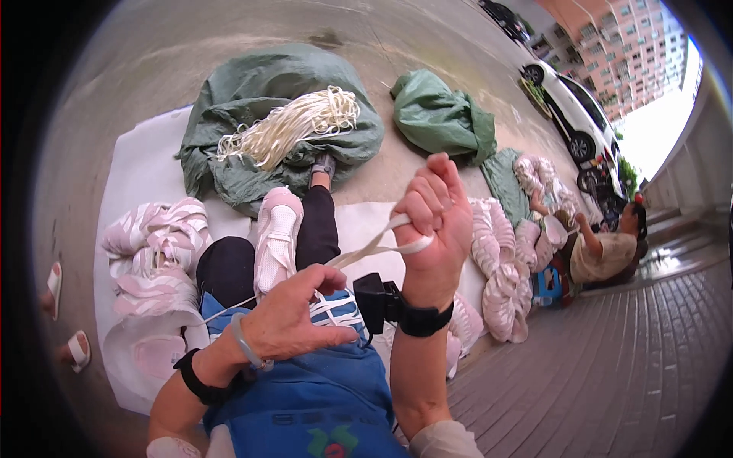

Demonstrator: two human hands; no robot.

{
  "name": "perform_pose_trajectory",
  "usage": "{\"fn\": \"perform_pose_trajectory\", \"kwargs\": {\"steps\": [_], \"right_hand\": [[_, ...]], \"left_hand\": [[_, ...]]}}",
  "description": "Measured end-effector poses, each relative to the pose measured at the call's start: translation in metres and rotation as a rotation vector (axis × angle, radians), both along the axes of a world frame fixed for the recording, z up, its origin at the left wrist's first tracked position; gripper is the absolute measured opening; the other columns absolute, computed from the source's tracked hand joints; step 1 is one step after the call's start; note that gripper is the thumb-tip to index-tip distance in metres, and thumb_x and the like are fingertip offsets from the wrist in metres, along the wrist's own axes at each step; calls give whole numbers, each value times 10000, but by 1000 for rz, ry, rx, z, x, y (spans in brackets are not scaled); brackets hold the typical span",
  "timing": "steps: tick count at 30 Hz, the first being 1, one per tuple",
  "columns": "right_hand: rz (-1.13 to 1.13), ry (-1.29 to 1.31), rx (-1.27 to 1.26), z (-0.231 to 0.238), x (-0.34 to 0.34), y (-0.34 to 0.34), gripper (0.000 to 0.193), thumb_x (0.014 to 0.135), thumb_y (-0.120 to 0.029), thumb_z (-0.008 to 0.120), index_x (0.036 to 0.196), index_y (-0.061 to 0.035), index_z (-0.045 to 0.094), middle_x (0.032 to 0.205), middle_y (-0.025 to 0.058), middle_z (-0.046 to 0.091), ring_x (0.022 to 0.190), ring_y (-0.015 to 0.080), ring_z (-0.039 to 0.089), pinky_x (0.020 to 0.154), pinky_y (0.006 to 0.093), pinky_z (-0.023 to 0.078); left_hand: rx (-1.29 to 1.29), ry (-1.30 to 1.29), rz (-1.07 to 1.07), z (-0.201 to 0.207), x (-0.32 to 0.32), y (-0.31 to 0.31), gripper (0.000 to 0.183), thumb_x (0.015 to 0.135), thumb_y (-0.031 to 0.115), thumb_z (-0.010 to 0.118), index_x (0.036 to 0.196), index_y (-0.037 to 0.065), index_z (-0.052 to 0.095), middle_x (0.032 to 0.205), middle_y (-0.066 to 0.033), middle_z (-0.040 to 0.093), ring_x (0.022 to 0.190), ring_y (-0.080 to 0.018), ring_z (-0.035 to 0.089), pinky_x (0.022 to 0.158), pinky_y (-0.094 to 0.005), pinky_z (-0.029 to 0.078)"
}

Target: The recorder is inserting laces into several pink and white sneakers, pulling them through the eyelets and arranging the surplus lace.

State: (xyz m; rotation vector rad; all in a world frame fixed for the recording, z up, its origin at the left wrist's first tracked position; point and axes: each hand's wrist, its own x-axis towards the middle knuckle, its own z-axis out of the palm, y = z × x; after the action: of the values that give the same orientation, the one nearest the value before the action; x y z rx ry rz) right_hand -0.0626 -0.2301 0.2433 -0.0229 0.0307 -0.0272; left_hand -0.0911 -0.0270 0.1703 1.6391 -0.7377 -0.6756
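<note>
Closest of all is the bare right hand [433, 206], raised and clenched round a flat cream lace [414, 246] that loops down toward the half-spread left hand [294, 320]; from here I can't tell whether those fingers grip it. Just beyond the left hand, a pink-and-white mesh shoe [276, 237] sits between black-trousered legs [317, 229]. Farther out, a thick bundle of cream laces [305, 122] rests on a crumpled green sack [229, 99].

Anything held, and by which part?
The right hand grips a pale lace by a looped stretch; whether the left hand holds it too can't be told.
</note>
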Motion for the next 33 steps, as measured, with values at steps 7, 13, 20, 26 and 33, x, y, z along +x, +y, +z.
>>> {"fn": "perform_pose_trajectory", "kwargs": {"steps": [7,13,20,26,33], "right_hand": [[34,-80,93,-2,-10,7,318,1013,-215,357,963,46,532,568,-25,293,410,74,259,345,232,207],[-67,-80,-190,-6,-4,28,309,1022,-213,347,981,29,533,573,-22,303,416,78,245,338,229,210],[-783,69,-1394,-2,-11,56,306,998,-269,461,928,11,563,555,-50,331,467,23,300,380,214,238],[-996,-289,-1920,-7,-13,68,139,952,-96,546,931,11,633,681,16,583,551,49,444,510,209,373],[-47,11,-1361,-11,-26,92,194,980,-168,502,920,-17,607,589,-65,433,467,-2,337,396,184,251]], "left_hand": [[-206,162,-101,-9,-8,-21,773,667,298,837,1262,-13,455,1208,-156,560,1122,-227,547,971,-320,423],[-253,456,-118,-3,-12,-31,575,700,271,832,1154,31,573,990,-48,656,920,-121,603,856,-271,475],[-263,249,-126,-19,-11,-33,486,725,219,820,1114,34,596,951,-26,668,902,-112,604,834,-272,477],[-300,422,-166,-26,-3,-28,455,713,127,810,1105,21,604,987,-46,681,923,-130,614,840,-282,477],[-207,420,-290,-46,5,-23,484,639,98,803,1083,18,628,1018,-84,657,941,-181,605,847,-293,481]]}}
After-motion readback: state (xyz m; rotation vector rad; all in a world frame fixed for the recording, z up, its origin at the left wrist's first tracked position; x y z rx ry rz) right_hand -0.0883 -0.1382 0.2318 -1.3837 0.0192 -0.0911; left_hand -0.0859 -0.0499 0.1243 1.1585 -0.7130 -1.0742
